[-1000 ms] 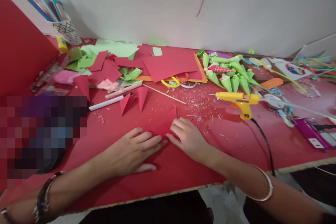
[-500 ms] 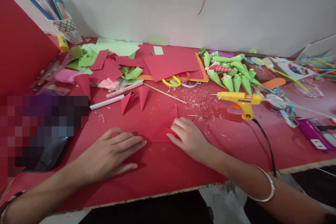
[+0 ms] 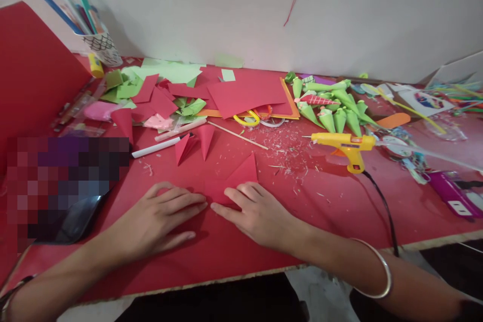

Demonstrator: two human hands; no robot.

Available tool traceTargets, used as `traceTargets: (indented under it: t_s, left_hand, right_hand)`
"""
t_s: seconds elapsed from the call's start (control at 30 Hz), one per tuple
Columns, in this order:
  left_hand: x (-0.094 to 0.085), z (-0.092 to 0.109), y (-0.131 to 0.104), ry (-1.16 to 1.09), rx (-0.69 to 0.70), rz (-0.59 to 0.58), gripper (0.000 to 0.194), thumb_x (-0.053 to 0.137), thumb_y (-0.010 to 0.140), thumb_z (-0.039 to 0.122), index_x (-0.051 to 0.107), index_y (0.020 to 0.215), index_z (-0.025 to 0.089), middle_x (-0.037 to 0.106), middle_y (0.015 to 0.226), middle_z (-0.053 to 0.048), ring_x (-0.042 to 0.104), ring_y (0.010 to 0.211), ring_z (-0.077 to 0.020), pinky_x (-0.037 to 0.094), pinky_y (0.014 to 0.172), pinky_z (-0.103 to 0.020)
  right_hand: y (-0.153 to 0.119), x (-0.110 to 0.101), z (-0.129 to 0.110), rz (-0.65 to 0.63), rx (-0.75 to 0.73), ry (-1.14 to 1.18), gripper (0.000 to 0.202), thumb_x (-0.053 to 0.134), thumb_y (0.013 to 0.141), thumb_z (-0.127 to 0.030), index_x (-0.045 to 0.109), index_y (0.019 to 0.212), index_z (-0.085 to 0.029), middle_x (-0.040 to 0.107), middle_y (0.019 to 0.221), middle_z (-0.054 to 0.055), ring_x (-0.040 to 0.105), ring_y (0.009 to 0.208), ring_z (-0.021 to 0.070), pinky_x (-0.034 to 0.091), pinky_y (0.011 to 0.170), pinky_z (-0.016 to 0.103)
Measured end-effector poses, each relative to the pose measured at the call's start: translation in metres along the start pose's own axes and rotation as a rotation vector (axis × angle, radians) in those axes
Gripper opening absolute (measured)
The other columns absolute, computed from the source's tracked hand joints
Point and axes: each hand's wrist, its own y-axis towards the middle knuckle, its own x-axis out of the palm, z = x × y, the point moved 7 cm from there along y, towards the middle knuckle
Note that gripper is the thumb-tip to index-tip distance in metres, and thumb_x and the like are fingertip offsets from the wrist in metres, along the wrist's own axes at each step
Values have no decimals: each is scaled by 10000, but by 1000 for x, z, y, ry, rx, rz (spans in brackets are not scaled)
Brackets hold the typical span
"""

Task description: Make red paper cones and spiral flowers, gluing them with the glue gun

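A red sheet of paper (image 3: 244, 170) lies on the red tabletop, one pointed corner showing above my right hand (image 3: 251, 211). That hand rests flat over the paper, fingers stretched toward the left and covering part of it. My left hand (image 3: 168, 214) lies palm down at the paper's left side, its fingers extended and slightly apart. The fingertips of both hands almost meet. Where the paper's lower edge runs is hard to make out against the red table. Two red paper cones (image 3: 206, 142) stand just beyond my left hand.
A yellow glue gun (image 3: 345, 147) lies to the right, its black cord running off the front edge. Behind it are several green paper cones (image 3: 341, 115). Paper scraps (image 3: 151, 95), a white pen (image 3: 156, 147) and a thin stick (image 3: 237, 135) lie beyond my hands. A phone (image 3: 81, 216) is at left.
My right hand has slid left across the red paper, its fingertips now close to my left hand. My left hand has hardly moved.
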Motion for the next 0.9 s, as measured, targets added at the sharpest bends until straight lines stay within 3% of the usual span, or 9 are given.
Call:
traceTargets:
  t_s: [0.2, 0.37, 0.9]
  left_hand:
    - [2, -3, 0, 8, 41, 4, 368, 465, 829, 336, 472, 1187, 249, 605, 1129, -33, 545, 993, -194, 341, 835, -327]
    - [-9, -1, 5, 2, 59, 40, 299, 485, 823, 295, 529, 1114, 243, 644, 1060, -13, 569, 956, -186, 341, 843, -331]
    - [-15, -2, 10, -35, 137, 75, 237, 525, 797, 255, 571, 1026, 213, 658, 1026, -2, 572, 913, -175, 372, 822, -327]
  right_hand:
    - [-3, -4, 9, 3, 62, 87, 313, 383, 874, -275, 522, 1149, -223, 527, 1051, 89, 419, 904, 205, 377, 775, 338]
    - [-18, -9, 19, 10, 87, 153, 371, 414, 846, -418, 554, 1120, -210, 520, 1073, 94, 407, 962, 220, 352, 851, 372]
    - [-64, -16, 45, 34, 254, 115, 286, 471, 825, -357, 603, 1068, -284, 527, 1062, 81, 436, 987, 218, 402, 830, 377]
